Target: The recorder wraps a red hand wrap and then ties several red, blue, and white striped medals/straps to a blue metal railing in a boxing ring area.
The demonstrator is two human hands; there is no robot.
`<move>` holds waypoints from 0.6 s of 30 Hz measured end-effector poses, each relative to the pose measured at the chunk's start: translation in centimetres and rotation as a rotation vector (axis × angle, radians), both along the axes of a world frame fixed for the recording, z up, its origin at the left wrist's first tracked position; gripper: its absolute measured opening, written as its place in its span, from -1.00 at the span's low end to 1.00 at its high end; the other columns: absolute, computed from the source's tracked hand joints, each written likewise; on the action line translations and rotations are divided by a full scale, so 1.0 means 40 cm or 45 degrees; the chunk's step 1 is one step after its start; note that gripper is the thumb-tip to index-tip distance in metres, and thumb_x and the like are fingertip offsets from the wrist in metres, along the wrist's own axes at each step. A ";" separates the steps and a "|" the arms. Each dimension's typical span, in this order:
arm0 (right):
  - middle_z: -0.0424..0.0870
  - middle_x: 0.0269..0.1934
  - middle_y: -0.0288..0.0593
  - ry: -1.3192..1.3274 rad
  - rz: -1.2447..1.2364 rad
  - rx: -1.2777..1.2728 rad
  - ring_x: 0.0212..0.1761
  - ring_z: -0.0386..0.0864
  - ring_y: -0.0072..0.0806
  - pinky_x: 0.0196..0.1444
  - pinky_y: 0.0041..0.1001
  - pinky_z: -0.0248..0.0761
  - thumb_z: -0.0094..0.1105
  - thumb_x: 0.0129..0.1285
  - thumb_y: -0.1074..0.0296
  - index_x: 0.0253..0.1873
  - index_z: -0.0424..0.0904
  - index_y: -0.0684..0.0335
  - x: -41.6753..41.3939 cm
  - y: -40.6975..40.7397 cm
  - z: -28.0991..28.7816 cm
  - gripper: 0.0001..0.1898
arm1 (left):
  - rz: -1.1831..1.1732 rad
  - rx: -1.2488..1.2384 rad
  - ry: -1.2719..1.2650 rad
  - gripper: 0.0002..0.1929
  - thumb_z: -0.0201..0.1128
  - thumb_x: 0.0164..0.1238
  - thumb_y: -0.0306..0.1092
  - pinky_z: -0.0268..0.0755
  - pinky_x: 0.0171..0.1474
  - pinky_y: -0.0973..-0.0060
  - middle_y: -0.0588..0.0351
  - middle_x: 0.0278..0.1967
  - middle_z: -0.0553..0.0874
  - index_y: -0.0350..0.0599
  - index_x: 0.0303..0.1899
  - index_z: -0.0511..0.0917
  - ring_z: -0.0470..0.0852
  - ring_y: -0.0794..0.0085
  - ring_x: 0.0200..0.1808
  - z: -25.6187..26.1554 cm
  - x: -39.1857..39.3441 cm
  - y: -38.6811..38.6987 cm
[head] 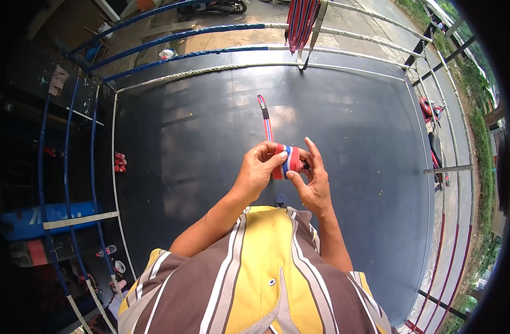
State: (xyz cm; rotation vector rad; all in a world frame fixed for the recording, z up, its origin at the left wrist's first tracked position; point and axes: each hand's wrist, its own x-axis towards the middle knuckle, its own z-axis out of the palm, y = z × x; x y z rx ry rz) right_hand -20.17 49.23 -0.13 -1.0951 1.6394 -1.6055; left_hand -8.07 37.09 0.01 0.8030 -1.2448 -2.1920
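Note:
A hand wrap (286, 162) with red, white and blue stripes is partly rolled up in front of my chest. My left hand (262, 165) grips the roll's left side, its thumb pressed on the striped cloth. On the roll's right side, my right hand (311, 175) holds the lower edge with its thumb, and its index finger points up. From the roll a loose strip of the same wrap runs away from me, with a dark section and a looped end over the mat. What lies behind the roll is partly hidden by my fingers.
I am inside a boxing ring with a dark mat (204, 125). Blue and white ropes (221, 28) enclose it, with striped wraps (301, 25) hanging over the far ones. Several rolled red wraps (120, 162) sit at the left edge. Beyond the left ropes is a blue punching bag (25, 221).

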 end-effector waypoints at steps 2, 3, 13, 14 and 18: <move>0.65 0.17 0.00 0.155 0.001 -0.047 0.11 0.67 -0.31 0.17 -0.35 0.57 0.43 0.27 0.41 0.59 0.07 0.27 -0.026 0.010 -0.015 -0.12 | -0.030 0.093 -0.048 -0.83 0.31 0.49 -0.33 0.63 -0.12 0.52 0.12 -0.19 0.74 -0.22 -0.06 0.60 0.70 0.57 -0.21 0.021 -0.022 0.011; 0.65 0.17 0.00 0.153 -0.003 -0.049 0.11 0.67 -0.31 0.17 -0.35 0.57 0.43 0.27 0.41 0.59 0.07 0.27 -0.033 0.014 -0.014 -0.12 | -0.049 0.186 -0.093 -0.84 0.29 0.51 -0.34 0.63 -0.13 0.53 0.12 -0.20 0.73 -0.24 -0.08 0.61 0.70 0.56 -0.20 0.032 -0.033 0.015; 0.65 0.12 -0.02 0.008 -0.115 -0.025 0.08 0.67 -0.31 0.14 -0.33 0.59 0.46 0.26 0.33 0.57 0.12 0.26 -0.076 0.042 -0.038 -0.14 | -0.039 -0.034 -0.221 -0.82 0.31 0.49 -0.31 0.60 -0.14 0.55 0.14 -0.23 0.71 -0.24 -0.11 0.59 0.66 0.60 -0.23 -0.009 -0.098 0.043; 0.65 0.11 -0.02 0.131 -0.098 -0.102 0.07 0.68 -0.31 0.11 -0.34 0.60 0.46 0.27 0.31 0.56 0.13 0.27 -0.084 0.046 -0.045 -0.15 | -0.087 0.001 -0.269 -0.82 0.31 0.48 -0.30 0.59 -0.13 0.55 0.15 -0.23 0.71 -0.23 -0.11 0.59 0.66 0.60 -0.22 -0.004 -0.100 0.038; 0.64 0.12 -0.01 -0.023 -0.143 0.071 0.09 0.67 -0.30 0.16 -0.32 0.57 0.47 0.26 0.31 0.55 0.16 0.27 -0.082 0.052 -0.006 -0.16 | -0.139 -0.178 -0.219 -0.80 0.31 0.48 -0.28 0.59 -0.10 0.53 0.15 -0.22 0.72 -0.24 -0.10 0.59 0.67 0.59 -0.19 -0.012 -0.095 0.039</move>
